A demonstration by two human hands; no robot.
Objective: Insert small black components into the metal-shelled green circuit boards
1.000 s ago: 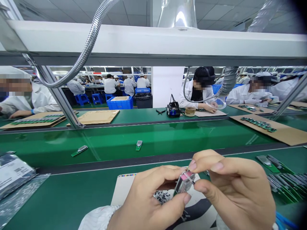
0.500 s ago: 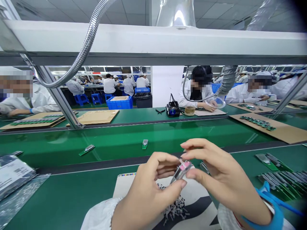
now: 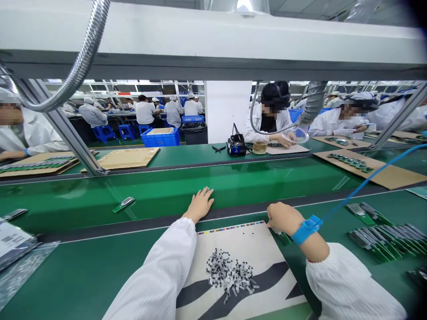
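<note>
My left hand (image 3: 199, 205) reaches onto the green belt (image 3: 160, 184), palm down with its fingers stretched out. A small grey piece shows at its fingertips; what lies under the hand is hidden. My right hand (image 3: 283, 217) is closed, fingers curled downward at the far right corner of a printed white sheet (image 3: 260, 242). Just below it, a green circuit board (image 3: 284, 238) shows in part. Whatever the right fingers hold is hidden. Between my arms, a heap of tiny clear parts with black ends (image 3: 230, 272) lies on the sheet.
Rows of circuit boards with metal covers (image 3: 383, 240) lie at the right. Another board (image 3: 123, 204) rests on the belt at the left. A labelled plastic bag (image 3: 15, 242) is at the left edge. A blue wrist cord (image 3: 373, 175) runs up rightward. Co-workers sit across the belt.
My hands have parted from the small pink-and-clear piece they held together. The left moved forward onto the belt, covering the spot of a board there; the right moved down beside the sheet.
</note>
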